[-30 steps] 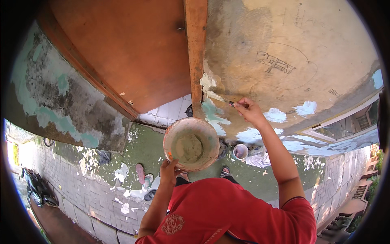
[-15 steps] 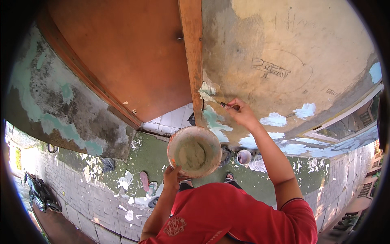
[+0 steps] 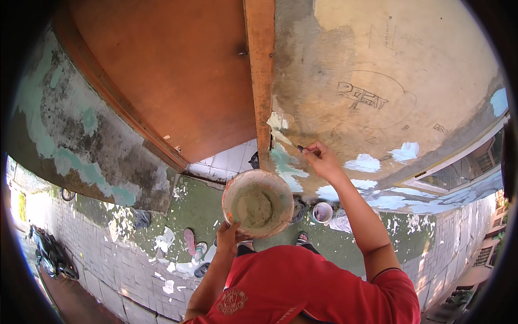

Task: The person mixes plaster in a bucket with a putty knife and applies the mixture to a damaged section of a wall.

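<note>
My left hand (image 3: 227, 236) grips the lower left rim of a round, stained basin (image 3: 231, 186), its thumb over the edge. Greyish putty (image 3: 253, 209) coats the basin's bottom. My right hand (image 3: 322, 160) is closed round the dark handle of a putty knife (image 3: 300, 148). The knife points left at the wall (image 3: 334, 51), close beside the wooden door frame (image 3: 262, 70). Pale fresh putty (image 3: 277, 121) lies on the wall along that frame, with a mint-green patch (image 3: 286, 164) below it. Whether the blade touches the wall cannot be made out.
An orange-brown door (image 3: 167, 70) fills the upper left. A small bucket (image 3: 322, 213) stands on the green floor (image 3: 270, 255) near my feet. Loose sandals (image 3: 200, 251) and flakes lie at left. A window (image 3: 458, 167) is low on the right wall, and a motorcycle (image 3: 53, 251) stands far left.
My right hand has moved slightly down, and the putty knife has shifted down along the wall beside the frame. My left hand still holds the basin in nearly the same place.
</note>
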Motion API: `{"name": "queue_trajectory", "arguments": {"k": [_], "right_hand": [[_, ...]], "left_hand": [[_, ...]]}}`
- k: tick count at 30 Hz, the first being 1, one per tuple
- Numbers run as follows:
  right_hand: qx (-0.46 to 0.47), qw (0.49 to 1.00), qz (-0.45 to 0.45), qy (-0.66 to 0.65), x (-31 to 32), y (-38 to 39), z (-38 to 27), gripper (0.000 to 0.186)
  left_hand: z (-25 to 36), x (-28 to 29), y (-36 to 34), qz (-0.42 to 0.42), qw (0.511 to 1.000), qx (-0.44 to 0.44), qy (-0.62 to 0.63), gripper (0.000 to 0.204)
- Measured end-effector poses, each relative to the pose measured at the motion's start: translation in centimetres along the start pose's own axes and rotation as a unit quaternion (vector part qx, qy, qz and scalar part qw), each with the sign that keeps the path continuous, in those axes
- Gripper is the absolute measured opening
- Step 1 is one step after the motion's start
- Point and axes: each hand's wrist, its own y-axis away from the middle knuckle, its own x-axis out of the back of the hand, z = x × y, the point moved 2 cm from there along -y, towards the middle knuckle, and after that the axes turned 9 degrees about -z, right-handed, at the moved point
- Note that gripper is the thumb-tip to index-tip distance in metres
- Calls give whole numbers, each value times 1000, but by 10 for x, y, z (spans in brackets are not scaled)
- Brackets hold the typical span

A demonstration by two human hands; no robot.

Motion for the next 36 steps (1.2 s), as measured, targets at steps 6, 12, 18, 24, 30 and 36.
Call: {"name": "queue_trajectory", "arguments": {"k": [6, 12, 18, 24, 30, 36], "right_hand": [[-26, 995, -51, 81, 14, -20, -24, 26], [72, 963, -93, 243, 17, -17, -55, 27], [63, 959, -45, 272, 8, -31, -55, 24], [63, 969, -21, 239, 9, -36, -71, 24], [-32, 992, -25, 123, 5, -26, -78, 22], [-95, 993, -62, -45, 1, -36, -80, 18]], "left_hand": [[8, -6, 4, 7, 1000, -8, 23, 15], [-6, 5, -5, 2, 1000, -5, 9, 33], [-1, -4, 2, -8, 1000, -2, 28, 31], [-4, 4, 1, -2, 999, -6, 32, 33], [0, 9, 0, 5, 999, 3, 37, 35], [-1, 15, -13, -15, 1000, -2, 12, 34]]}}
